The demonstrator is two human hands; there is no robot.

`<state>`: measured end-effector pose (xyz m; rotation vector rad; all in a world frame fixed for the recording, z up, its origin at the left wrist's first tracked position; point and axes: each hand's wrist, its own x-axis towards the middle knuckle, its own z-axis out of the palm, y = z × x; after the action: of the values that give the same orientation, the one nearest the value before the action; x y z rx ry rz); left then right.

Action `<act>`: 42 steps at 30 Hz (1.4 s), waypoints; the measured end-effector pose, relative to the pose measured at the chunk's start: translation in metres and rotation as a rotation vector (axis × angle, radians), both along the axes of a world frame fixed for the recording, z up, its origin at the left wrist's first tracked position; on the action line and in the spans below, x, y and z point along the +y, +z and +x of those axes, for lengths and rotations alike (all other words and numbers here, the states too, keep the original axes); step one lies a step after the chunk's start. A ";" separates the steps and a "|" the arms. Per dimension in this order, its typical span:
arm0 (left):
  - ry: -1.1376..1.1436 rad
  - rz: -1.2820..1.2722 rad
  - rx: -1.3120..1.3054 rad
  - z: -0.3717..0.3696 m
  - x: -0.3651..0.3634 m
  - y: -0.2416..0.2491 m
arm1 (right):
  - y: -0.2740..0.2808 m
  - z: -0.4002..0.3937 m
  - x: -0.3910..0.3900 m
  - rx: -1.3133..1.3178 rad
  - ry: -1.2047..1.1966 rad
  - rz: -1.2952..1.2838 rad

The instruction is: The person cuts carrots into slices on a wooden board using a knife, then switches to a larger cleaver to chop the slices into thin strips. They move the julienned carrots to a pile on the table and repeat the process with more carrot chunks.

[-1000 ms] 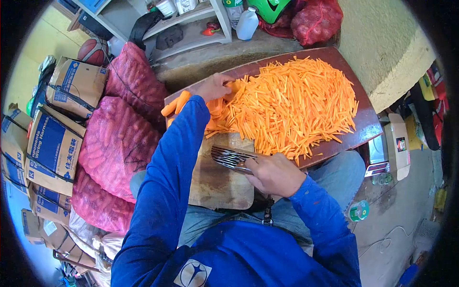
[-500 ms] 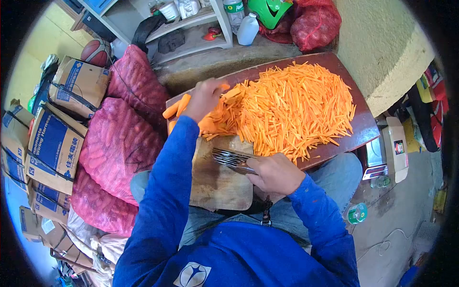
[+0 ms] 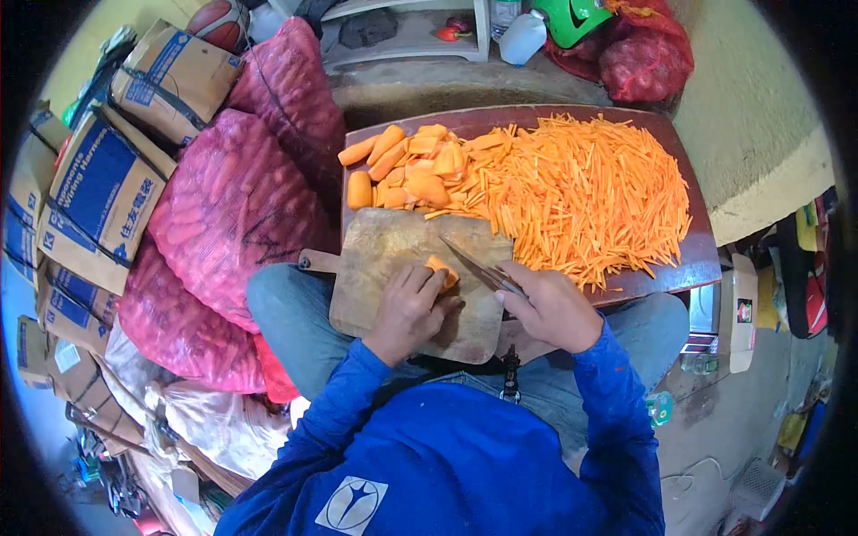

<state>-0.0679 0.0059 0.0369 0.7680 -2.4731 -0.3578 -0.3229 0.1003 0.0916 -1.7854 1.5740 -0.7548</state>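
Observation:
My left hand (image 3: 411, 308) presses a small orange carrot piece (image 3: 442, 272) against the worn wooden cutting board (image 3: 375, 250). Closed round a handle, my right hand (image 3: 552, 308) holds a knife (image 3: 478, 268) whose blade points up and left, just right of the carrot piece. Beyond the board, thick carrot chunks (image 3: 424, 183) lie at the left end of a dark red table (image 3: 702, 250). A large heap of thin carrot sticks (image 3: 590, 196) covers much of its middle and right.
Pink mesh sacks (image 3: 237, 210) and strapped cardboard boxes (image 3: 107, 201) are stacked at the left. A shelf (image 3: 411, 45), a plastic jug (image 3: 523, 37) and a red mesh bag (image 3: 648, 67) stand behind the table. An opened carton (image 3: 742, 313) is at the right.
My left hand has come back from the carrot chunks to the board, now with a carrot piece under its fingers. The knife has shifted slightly right, and the view has moved.

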 end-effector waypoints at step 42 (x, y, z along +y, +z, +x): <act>0.005 0.064 -0.087 0.029 -0.001 -0.008 | 0.033 0.081 0.051 0.104 -0.027 0.207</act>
<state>-0.0386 0.0046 0.0293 0.8323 -2.5511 -0.4112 -0.2416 0.1510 0.1242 -1.6779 1.6813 -0.4977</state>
